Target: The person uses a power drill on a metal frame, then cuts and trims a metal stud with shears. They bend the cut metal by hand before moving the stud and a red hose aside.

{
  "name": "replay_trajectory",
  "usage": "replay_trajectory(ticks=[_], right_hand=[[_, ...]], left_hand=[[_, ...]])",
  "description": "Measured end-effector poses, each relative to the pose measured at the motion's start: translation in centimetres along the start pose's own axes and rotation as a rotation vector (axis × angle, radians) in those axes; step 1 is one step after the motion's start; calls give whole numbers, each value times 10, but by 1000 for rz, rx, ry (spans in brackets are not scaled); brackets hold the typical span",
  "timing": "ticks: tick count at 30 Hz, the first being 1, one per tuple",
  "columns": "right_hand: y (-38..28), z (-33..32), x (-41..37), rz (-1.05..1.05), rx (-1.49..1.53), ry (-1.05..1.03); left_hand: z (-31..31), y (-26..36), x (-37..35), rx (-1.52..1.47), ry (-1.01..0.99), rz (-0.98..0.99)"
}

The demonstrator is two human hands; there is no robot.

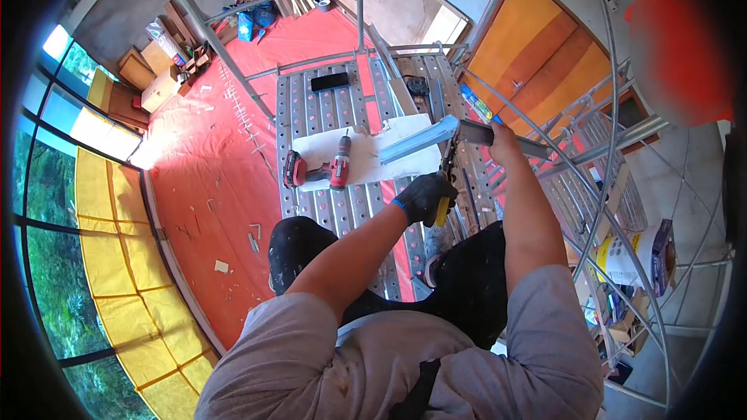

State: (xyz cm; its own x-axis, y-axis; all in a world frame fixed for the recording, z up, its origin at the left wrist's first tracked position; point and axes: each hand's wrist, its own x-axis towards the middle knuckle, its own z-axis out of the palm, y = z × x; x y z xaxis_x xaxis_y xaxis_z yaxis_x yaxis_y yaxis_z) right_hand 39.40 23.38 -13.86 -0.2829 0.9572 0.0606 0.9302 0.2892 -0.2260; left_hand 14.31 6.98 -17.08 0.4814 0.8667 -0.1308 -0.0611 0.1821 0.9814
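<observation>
My left hand (426,198), in a black glove, is closed around a yellow-handled tool (442,211). The tool's dark upper part reaches up to a metal channel (420,140), beside the point where its pale blue length meets a darker length. Whether the tool touches the channel is too small to tell. Bare and closed, my right hand (506,146) grips the darker length. A red and black drill (340,163) lies left of the channel on a white sheet (315,146).
The perforated metal platform (307,113) holds a black phone (330,82) and a dark tape measure (417,86). Scaffold tubes (615,155) cross the right side. Red sheeting (210,210) covers the floor at left. A blurred red object (677,47) fills the upper right.
</observation>
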Motion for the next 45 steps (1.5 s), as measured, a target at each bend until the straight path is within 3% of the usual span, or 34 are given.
replay_trajectory(ticks=[2, 3, 6, 8, 10, 12, 14, 16, 19, 20, 23, 24, 27, 30, 32, 34, 36, 38, 40, 42, 45], right_hand=[[2, 7, 5, -32, 27, 32], [-1, 6, 5, -13, 46, 23], [-8, 0, 8, 13, 78, 6], [-7, 4, 11, 1, 81, 6], [-13, -1, 10, 18, 101, 11], [-15, 0, 9, 74, 104, 37], [-11, 11, 8, 165, 87, 80], [-9, 11, 18, 168, 136, 83], [-14, 0, 17, 225, 255, 128], [-18, -6, 17, 249, 303, 152], [-51, -38, 6, 338, 356, 154], [-52, -33, 7, 316, 337, 219], [-47, -27, 14, 267, 378, 218], [-39, -19, 21, 249, 369, 197], [-40, -18, 21, 261, 342, 186], [-40, -19, 21, 260, 323, 182], [-39, -18, 20, 249, 314, 183], [-49, -29, 14, 264, 346, 168], [-52, -32, 15, 261, 359, 185], [-49, -27, 18, 242, 357, 230], [-67, -46, 18, 182, 413, 222]], left_hand=[[0, -12, 8, -301, 52, -148], [0, -12, 8, -304, 53, -117], [-3, 0, 1, 71, 27, 116], [0, 15, -5, 76, 61, 97], [9, 23, -3, -289, 143, -139], [15, 20, 3, 119, 282, 16], [13, 17, 7, 250, 347, 5], [4, 34, 14, 99, 341, -162], [-4, 36, 6, 127, 294, -183], [-5, 36, 2, -80, 298, -268], [-16, 4, 3, -36, 274, -284], [-24, 2, 3, 160, 243, -251], [-42, -4, 4, 522, 130, -468], [-56, -64, 5, 631, 73, -451], [-52, -28, -9, 672, 57, -658], [-61, -44, -16, 668, 66, -539], [-65, -50, -16, 606, 127, -589], [-58, -12, -19, 476, 237, -807], [-60, -11, -15, 332, 310, -892], [-68, -32, -9, 404, 280, -786], [-101, -115, 12, 670, 145, -421]])
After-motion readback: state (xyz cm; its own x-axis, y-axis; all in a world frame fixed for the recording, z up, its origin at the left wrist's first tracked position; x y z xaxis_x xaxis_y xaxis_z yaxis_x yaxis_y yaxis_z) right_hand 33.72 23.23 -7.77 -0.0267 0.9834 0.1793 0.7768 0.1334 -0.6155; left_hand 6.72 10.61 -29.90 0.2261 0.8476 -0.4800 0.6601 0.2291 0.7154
